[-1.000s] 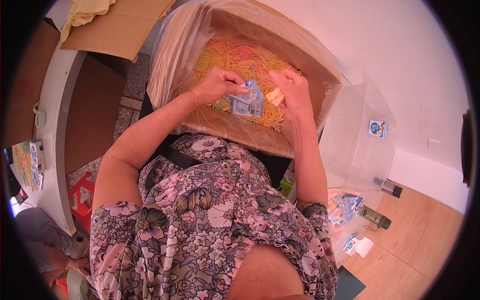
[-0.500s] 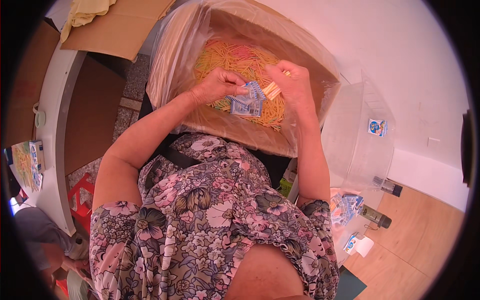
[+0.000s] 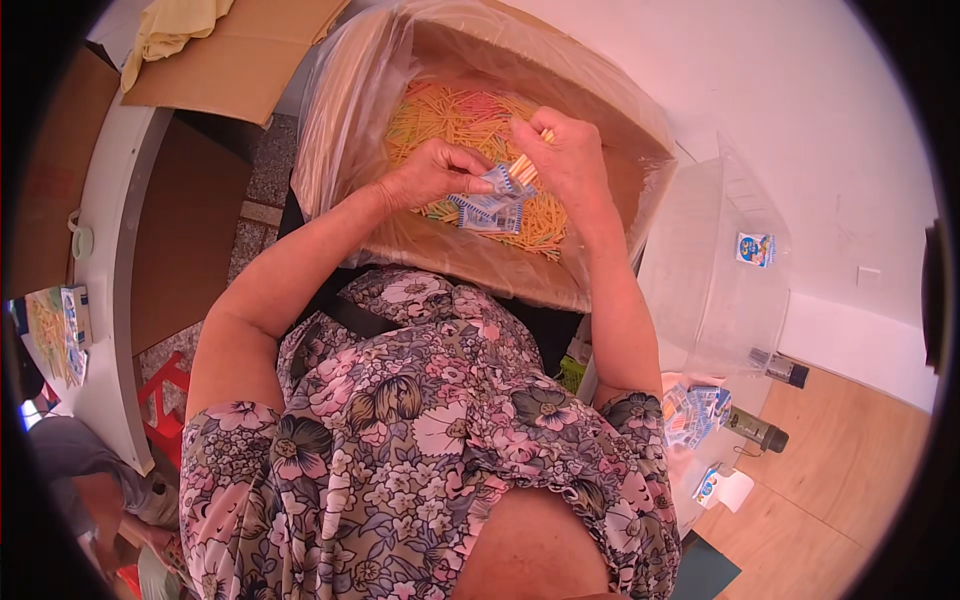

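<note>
Sticks [image 3: 470,120] in lined box [image 3: 340,130], white floor [image 3: 790,110].

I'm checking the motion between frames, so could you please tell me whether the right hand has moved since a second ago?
Yes. The right hand has risen slightly toward the far wall of the cardboard box, away from the small blue packets.

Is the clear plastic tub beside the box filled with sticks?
No, the clear tub holds just one small packet; the sticks lie in the box.
</note>
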